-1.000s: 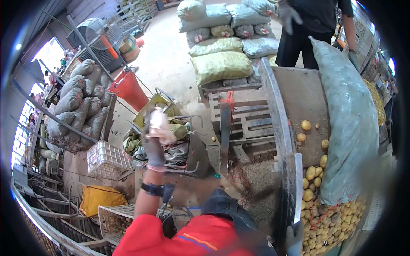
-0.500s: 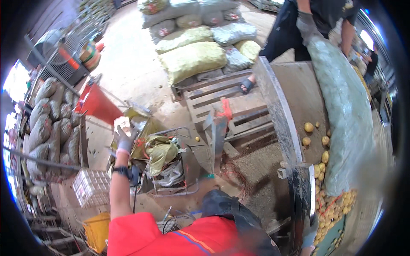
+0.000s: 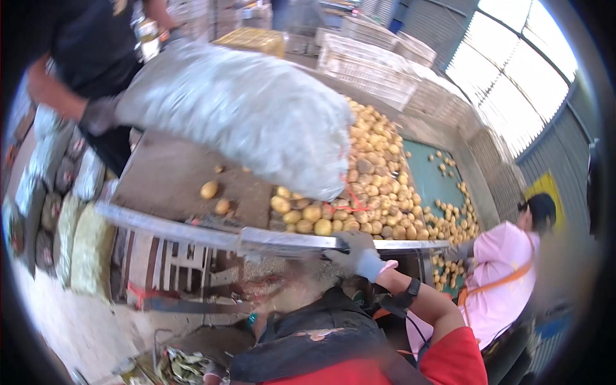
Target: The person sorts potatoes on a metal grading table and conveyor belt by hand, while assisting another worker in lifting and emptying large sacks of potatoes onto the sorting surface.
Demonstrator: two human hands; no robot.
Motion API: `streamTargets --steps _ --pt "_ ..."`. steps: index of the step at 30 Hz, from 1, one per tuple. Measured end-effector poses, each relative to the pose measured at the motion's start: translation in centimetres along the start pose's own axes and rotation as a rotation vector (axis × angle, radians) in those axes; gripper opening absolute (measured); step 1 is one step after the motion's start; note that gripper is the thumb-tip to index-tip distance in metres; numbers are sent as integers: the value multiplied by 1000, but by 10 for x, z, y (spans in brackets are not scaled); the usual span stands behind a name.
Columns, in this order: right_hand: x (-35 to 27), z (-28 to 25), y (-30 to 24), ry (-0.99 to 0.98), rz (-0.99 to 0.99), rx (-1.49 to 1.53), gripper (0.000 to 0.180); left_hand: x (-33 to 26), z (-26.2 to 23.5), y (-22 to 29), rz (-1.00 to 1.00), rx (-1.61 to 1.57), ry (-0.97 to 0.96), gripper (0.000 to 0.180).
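Observation:
My right hand [image 3: 357, 251], in a grey glove, grips the metal rim [image 3: 289, 240] of a sorting table, its fingers over the edge. A dark band with a small device sits on that wrist. At the lower edge, what looks like my left hand [image 3: 214, 371] shows only in part beside crumpled bags; its fingers cannot be made out. Beyond the rim lies a heap of potatoes [image 3: 378, 173]. A large pale sack [image 3: 244, 109] slants across the table, its end with red string [image 3: 350, 196] resting at the potatoes. A co-worker's gloved hand [image 3: 102, 114] holds the sack's other end.
A person in pink [image 3: 497, 269] stands at the table on the right. White crates [image 3: 366, 67] and a yellow crate [image 3: 253, 42] stand behind it. Filled sacks [image 3: 90, 250] are stacked at the left. Crumpled bags [image 3: 183, 366] lie at lower left, near a wooden pallet [image 3: 183, 263].
The view has turned right, toward the table. My left hand, earlier stretched out left with a whitish thing, is now low at the edge. My right hand still touches the table's side.

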State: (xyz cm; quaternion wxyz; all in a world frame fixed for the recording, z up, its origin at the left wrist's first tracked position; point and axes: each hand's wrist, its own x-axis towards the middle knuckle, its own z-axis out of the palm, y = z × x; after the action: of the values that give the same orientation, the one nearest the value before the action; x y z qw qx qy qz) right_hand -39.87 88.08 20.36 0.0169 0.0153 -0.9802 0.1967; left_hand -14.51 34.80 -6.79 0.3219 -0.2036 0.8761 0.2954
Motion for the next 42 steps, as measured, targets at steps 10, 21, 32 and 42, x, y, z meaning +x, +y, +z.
streamTargets --steps 10,21,32,42 --pt "9 -37 72 -397 -281 606 39 -98 -133 286 292 -195 239 43" --pt "66 -14 168 -549 -697 50 34 -115 -100 534 554 -308 206 34" --pt "50 -21 394 -503 -200 -68 46 -89 -48 699 846 375 246 27" --pt "103 -83 448 116 529 194 56 -33 -25 733 992 480 47 33"
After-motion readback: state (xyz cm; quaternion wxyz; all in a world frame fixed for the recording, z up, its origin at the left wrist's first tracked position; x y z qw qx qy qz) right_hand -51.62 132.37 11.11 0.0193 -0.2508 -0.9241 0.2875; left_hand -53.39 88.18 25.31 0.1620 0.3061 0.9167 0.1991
